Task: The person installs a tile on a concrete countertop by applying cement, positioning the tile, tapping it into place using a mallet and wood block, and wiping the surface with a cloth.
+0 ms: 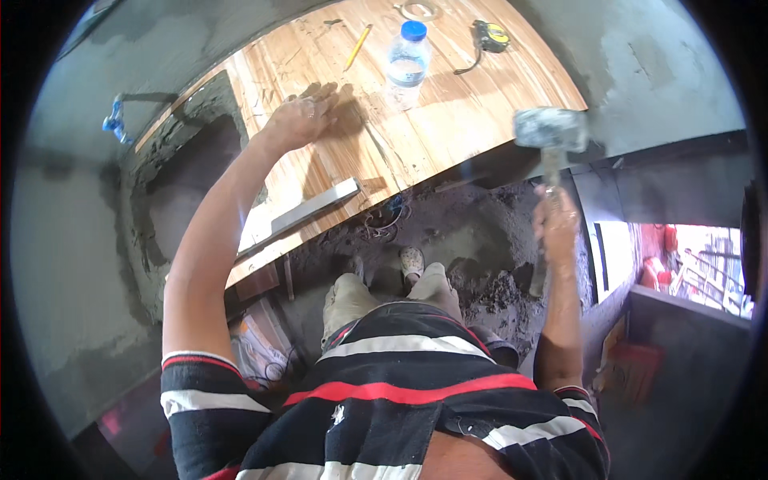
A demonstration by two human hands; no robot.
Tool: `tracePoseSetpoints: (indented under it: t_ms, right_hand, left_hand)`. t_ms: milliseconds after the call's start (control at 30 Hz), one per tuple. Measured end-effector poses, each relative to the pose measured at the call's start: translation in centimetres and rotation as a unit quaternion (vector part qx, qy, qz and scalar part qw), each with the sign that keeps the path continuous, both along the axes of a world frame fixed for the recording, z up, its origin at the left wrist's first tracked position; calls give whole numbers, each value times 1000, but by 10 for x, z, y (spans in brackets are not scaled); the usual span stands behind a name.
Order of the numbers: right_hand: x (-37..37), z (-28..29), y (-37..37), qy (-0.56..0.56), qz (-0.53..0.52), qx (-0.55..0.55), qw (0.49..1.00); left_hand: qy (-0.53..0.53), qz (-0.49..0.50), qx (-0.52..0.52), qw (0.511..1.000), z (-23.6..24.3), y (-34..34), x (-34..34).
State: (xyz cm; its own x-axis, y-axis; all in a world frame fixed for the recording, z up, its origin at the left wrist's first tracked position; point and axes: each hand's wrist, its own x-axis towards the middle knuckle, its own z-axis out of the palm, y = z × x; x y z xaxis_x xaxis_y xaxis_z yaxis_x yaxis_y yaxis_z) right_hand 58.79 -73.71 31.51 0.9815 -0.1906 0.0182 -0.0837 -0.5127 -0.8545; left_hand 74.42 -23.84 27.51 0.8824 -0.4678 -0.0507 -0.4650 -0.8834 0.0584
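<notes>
My left hand (304,116) lies on a wood-grained board (432,136) with its fingers spread, holding nothing visible. My right hand (558,216) grips the handle of a mallet (550,128), whose dusty grey head is up beside the board's right end. A metal straight bar (316,205) rests along the board's near edge. Beyond my left hand are a yellow pencil (358,46), a clear bottle (406,68) with a blue cap, a yellow-and-black tape measure (490,36) and a roll of tape (418,11).
A cement-smeared opening (192,176) adjoins the board at left, near a blue tap (116,122) on the grey wall (72,240). Below are my feet on a dirty floor (472,248) with rubble and cords. A bright window opening (696,268) is at right.
</notes>
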Motion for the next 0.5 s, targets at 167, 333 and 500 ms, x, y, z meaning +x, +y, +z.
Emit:
tracePoseSetpoints:
  t_ms: [167, 333, 500]
  right_hand:
    - [-42, 11, 79, 91, 31, 1, 995]
    - [-20, 18, 159, 23, 144, -72, 987]
    - [10, 17, 188, -53, 223, -142, 963]
  left_hand:
    - [-8, -62, 0, 998, -22, -1, 24]
    - [-55, -80, -17, 995, -33, 13, 22]
    - [-60, -54, -29, 996, -24, 7, 8]
